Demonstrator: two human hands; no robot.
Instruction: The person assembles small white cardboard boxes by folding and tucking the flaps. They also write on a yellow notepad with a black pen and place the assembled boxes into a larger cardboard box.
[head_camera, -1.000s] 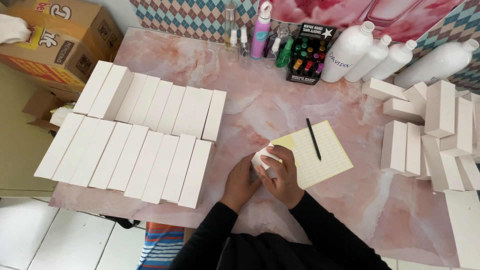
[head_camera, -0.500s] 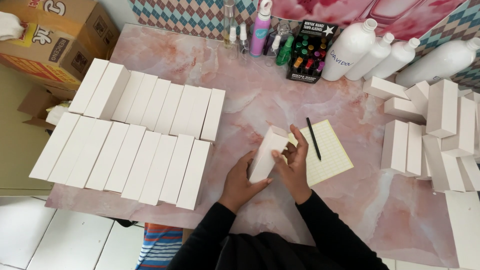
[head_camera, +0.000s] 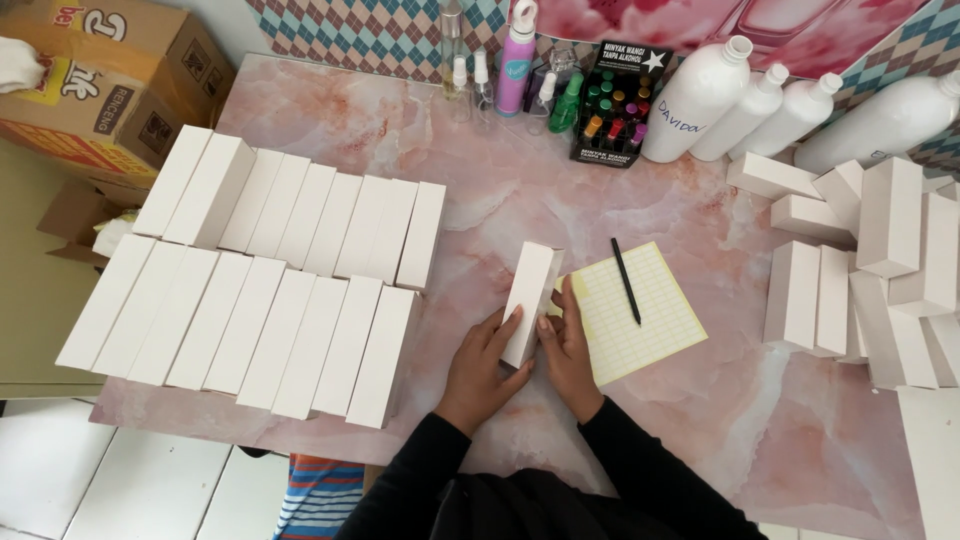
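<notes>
Hands meet at the near edge of a pink marbled table, both closed on one long white rectangular cardboard box that lies flat and points away from the person. Left hand cups the box's near end from the left, with its thumb on top. Right hand presses the right side of the same end, its fingers curled against the box. Just right of the box lies a yellow sheet of gridded sticker labels, with a thin black pen resting on it. To the left, two tidy rows of matching white boxes lie side by side. A looser heap of white boxes sits at the right edge. Along the far side stand large white plastic bottles, small spray bottles and a black display box of small coloured vials. A brown cardboard carton sits off the table's left corner.
</notes>
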